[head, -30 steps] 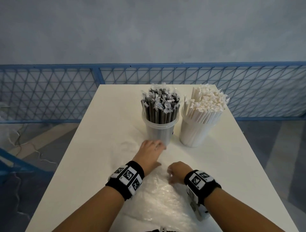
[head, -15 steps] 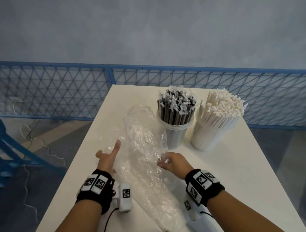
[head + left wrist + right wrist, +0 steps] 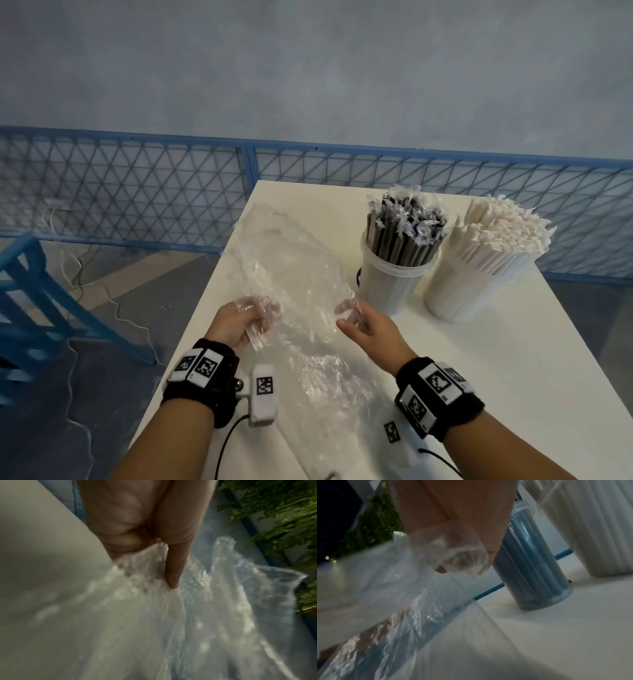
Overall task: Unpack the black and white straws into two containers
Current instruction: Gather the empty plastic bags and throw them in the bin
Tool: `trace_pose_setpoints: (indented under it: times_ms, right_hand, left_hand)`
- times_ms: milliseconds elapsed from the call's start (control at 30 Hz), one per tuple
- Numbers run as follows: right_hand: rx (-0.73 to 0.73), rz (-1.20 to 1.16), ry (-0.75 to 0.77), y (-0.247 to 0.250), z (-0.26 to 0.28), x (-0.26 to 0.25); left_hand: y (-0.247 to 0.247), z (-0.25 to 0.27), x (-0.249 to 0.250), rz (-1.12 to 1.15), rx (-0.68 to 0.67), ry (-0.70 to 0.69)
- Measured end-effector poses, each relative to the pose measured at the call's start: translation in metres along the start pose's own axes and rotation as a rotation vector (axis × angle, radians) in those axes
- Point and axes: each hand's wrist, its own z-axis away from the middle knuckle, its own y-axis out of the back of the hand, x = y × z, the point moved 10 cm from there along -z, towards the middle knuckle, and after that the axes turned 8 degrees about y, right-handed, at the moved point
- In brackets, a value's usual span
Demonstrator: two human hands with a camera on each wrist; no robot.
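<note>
A clear container (image 3: 387,284) packed with wrapped black straws (image 3: 407,229) stands at the far right of the white table (image 3: 513,359). Beside it on the right, a second container (image 3: 448,294) is packed with white straws (image 3: 496,236). An empty clear plastic bag (image 3: 291,274) is stretched above the table between both hands. My left hand (image 3: 246,318) grips its left edge, fingers curled into the film (image 3: 171,574). My right hand (image 3: 356,318) pinches the right edge (image 3: 462,555), just in front of the black-straw container (image 3: 530,568).
The table's left edge (image 3: 205,291) runs close to my left hand. A blue mesh fence (image 3: 171,192) stands behind the table, with a blue frame (image 3: 30,308) and loose cables on the floor at left. Greenery (image 3: 283,513) shows in the wrist views.
The bag has been lifted off the table and spread out. My left hand, open a moment ago, has taken hold of its left edge. My right hand has kept its pinch.
</note>
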Motion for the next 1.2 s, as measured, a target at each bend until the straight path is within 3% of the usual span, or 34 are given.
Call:
trace_pose_setpoints:
  times_ms: [133, 267, 400, 467, 567, 700, 800, 933, 1200]
  right_hand:
    - [0.094, -0.031, -0.13, -0.016, 0.007, 0.014]
    - [0.179, -0.386, -0.355, -0.037, 0.02, 0.034]
    - [0.348, -0.38, -0.319, -0.019, 0.024, 0.029]
    - [0.386, -0.359, -0.299, -0.01, 0.024, 0.027]
    - [0.337, -0.432, -0.277, -0.012, 0.022, 0.026]
    - [0.203, -0.563, -0.331, -0.023, 0.021, 0.017]
    - [0.164, -0.711, -0.383, -0.019, 0.019, 0.013]
    - [0.083, -0.691, -0.351, -0.017, 0.016, 0.011]
    - [0.078, -0.915, -0.411, -0.029, 0.019, 0.015]
  left_hand:
    - [-0.015, 0.004, 0.027, 0.031, -0.108, -0.043]
    - [-0.022, 0.002, 0.037, 0.058, -0.144, -0.035]
    - [-0.029, 0.015, 0.032, 0.029, -0.195, 0.012]
    - [-0.032, 0.026, 0.021, -0.149, -0.208, 0.023]
    - [-0.037, 0.033, -0.007, -0.28, -0.194, 0.076]
    - [-0.037, 0.038, -0.005, -0.296, -0.161, 0.011]
    - [-0.036, 0.043, 0.005, -0.306, -0.203, -0.031]
    - [-0.034, 0.052, 0.004, -0.377, -0.271, -0.037]
    - [-0.03, 0.058, -0.005, 0.003, -0.365, 0.11]
